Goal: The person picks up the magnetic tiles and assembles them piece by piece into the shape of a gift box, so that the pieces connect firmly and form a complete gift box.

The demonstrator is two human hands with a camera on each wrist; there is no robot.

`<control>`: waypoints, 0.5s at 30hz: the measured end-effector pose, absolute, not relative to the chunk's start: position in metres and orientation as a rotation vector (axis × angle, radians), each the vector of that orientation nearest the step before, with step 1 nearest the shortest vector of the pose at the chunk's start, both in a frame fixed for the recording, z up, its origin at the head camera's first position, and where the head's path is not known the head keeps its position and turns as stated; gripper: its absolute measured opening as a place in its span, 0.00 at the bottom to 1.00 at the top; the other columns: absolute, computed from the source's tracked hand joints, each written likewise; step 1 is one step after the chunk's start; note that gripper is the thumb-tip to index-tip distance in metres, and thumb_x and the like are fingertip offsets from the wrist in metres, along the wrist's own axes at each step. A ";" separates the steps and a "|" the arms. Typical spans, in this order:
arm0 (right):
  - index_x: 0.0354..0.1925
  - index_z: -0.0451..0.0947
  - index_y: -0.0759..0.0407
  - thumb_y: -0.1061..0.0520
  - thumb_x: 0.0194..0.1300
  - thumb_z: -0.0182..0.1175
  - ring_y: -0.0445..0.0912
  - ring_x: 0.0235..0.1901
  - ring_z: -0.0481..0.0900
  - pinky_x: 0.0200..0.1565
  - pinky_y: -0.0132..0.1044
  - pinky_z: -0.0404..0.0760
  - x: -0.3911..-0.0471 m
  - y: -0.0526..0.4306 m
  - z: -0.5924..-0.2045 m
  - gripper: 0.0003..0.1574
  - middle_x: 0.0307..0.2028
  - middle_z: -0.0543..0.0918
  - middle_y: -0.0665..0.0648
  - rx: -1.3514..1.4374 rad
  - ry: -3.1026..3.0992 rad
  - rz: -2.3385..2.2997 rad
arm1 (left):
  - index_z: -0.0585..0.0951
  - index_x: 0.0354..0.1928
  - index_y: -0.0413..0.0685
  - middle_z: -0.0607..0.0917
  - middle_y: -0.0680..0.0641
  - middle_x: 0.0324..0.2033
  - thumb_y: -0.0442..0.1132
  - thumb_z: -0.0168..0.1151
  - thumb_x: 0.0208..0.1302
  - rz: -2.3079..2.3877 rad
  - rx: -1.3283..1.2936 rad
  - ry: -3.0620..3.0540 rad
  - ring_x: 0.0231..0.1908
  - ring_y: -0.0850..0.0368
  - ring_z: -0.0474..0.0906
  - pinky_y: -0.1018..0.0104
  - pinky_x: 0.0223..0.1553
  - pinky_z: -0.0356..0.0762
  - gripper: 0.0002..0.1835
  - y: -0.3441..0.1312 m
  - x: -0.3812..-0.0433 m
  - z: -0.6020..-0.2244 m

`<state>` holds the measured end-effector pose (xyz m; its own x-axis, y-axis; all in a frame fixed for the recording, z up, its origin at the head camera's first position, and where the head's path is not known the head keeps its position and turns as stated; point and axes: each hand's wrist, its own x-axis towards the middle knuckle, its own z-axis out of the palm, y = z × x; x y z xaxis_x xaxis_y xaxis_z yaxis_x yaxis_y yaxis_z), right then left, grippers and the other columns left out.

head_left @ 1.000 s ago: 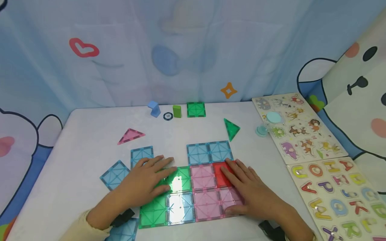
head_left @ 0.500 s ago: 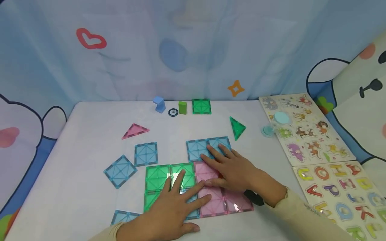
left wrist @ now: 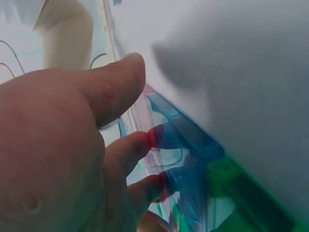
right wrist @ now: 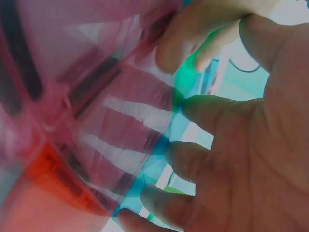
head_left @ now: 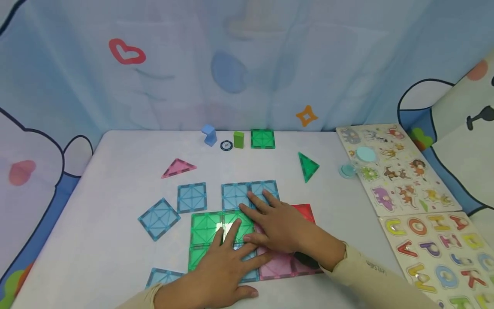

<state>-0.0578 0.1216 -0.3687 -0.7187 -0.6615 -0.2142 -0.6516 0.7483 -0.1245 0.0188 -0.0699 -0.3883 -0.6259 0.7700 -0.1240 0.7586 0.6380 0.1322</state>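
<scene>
Translucent square magnetic tiles lie joined flat on the white table: green tiles at left, pink tiles and a red tile at right. Two joined blue tiles line the block's far edge, above green and pink. My right hand lies over them, fingertips on the blue pair and the block. Spread over the near row is my left hand, its fingers on a blue tile and pink. Fingertips touch the tiles in the right wrist view, where a pink tile fills the left. Hands hide several tiles.
Loose blue tiles lie left of the block. Farther back are a pink triangle, small blocks, a green square and a green triangle. Puzzle boards line the right side.
The right hand has moved left from the red tile onto the blue pair, which has slid left along the block. The left hand has moved from the left green tiles to the near row.
</scene>
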 end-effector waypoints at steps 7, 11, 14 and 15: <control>0.75 0.42 0.41 0.24 0.59 0.47 0.58 0.72 0.44 0.65 0.60 0.52 -0.029 0.150 -0.367 0.54 0.74 0.46 0.53 -1.118 2.645 -0.256 | 0.43 0.72 0.77 0.40 0.58 0.74 0.74 0.47 0.55 0.012 1.266 2.700 0.69 0.29 0.37 0.29 0.56 0.58 0.45 -0.069 0.019 -0.391; 0.73 0.48 0.36 0.22 0.52 0.54 0.51 0.68 0.58 0.61 0.53 0.67 0.010 0.178 -0.357 0.56 0.70 0.57 0.49 -1.025 2.570 -0.398 | 0.45 0.72 0.78 0.41 0.58 0.74 0.72 0.45 0.59 -0.074 1.311 2.724 0.69 0.30 0.40 0.32 0.58 0.58 0.41 -0.069 0.011 -0.391; 0.66 0.61 0.33 0.23 0.53 0.54 0.40 0.54 0.69 0.48 0.39 0.79 0.041 0.196 -0.358 0.45 0.58 0.67 0.44 -1.019 2.530 -0.484 | 0.47 0.72 0.78 0.46 0.57 0.74 0.70 0.46 0.60 -0.089 1.348 2.741 0.69 0.30 0.42 0.33 0.59 0.57 0.39 -0.072 0.004 -0.391; 0.64 0.65 0.33 0.24 0.54 0.52 0.38 0.49 0.69 0.43 0.34 0.79 0.050 0.200 -0.364 0.41 0.54 0.68 0.42 -1.056 2.523 -0.488 | 0.48 0.72 0.78 0.46 0.57 0.74 0.70 0.47 0.60 -0.070 1.357 2.744 0.69 0.30 0.42 0.33 0.60 0.56 0.39 -0.074 0.003 -0.391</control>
<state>0.0504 0.1995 -0.3637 -0.6550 -0.7304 -0.1936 -0.6053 0.6606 -0.4440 0.0027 -0.0735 -0.3915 -0.6049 0.7910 -0.0915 0.7946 0.6071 -0.0059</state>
